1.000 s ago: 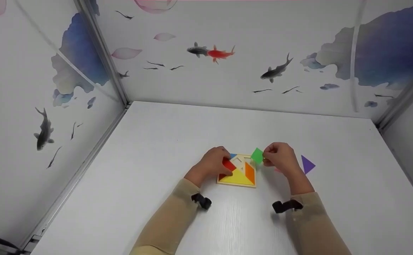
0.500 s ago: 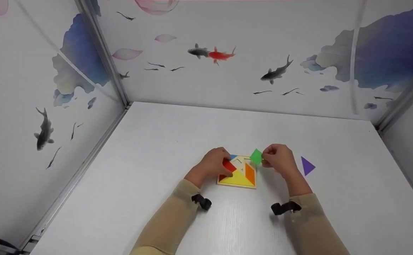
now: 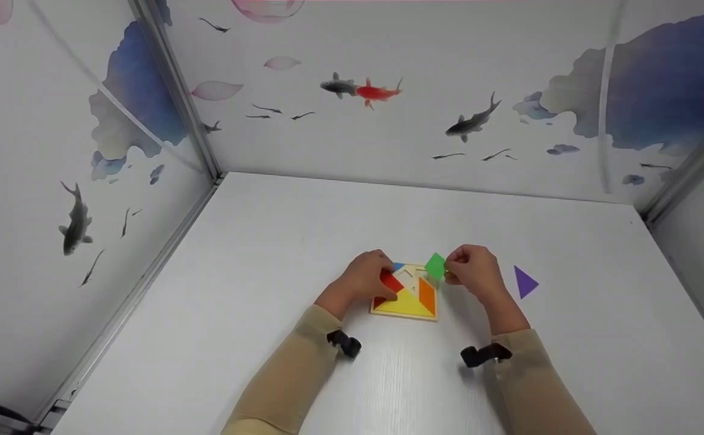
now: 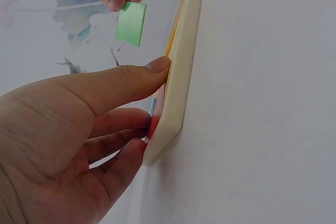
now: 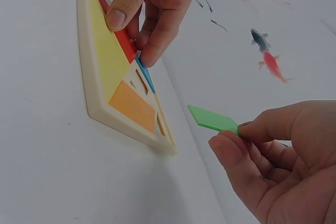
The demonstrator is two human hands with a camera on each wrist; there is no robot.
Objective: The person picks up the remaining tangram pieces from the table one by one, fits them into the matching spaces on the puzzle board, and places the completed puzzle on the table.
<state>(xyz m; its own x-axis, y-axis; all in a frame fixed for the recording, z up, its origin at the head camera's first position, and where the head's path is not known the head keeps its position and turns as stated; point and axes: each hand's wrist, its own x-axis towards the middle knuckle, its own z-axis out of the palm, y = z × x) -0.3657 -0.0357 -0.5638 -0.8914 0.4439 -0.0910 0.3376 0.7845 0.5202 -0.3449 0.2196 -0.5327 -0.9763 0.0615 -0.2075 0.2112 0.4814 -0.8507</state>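
My left hand [image 3: 364, 275] holds the left side of a wooden tangram board [image 3: 403, 316]. Its thumb lies over the coloured pieces and the other fingers are near the board's far left corner. In the board sit a yellow triangle [image 5: 107, 56], a red piece [image 5: 124, 43], a blue piece [image 5: 145, 73] and an orange parallelogram [image 5: 134, 107]. Bare recesses show at its far right part. Between thumb and fingertips, my right hand [image 3: 477, 270] pinches a flat green tangram piece [image 3: 435, 266], raised above the board's far right corner and apart from it in the right wrist view.
A purple triangle [image 3: 526, 282] lies on the white table [image 3: 303, 241], right of my right hand. White walls [image 3: 412, 145] with painted fish enclose the table at the back and sides. A black strap mount [image 3: 486, 355] sits on each wrist.
My right hand has shifted slightly left with the green piece. A bit of pink beside that hand, seen earlier, no longer shows. The left hand and board stay in place.
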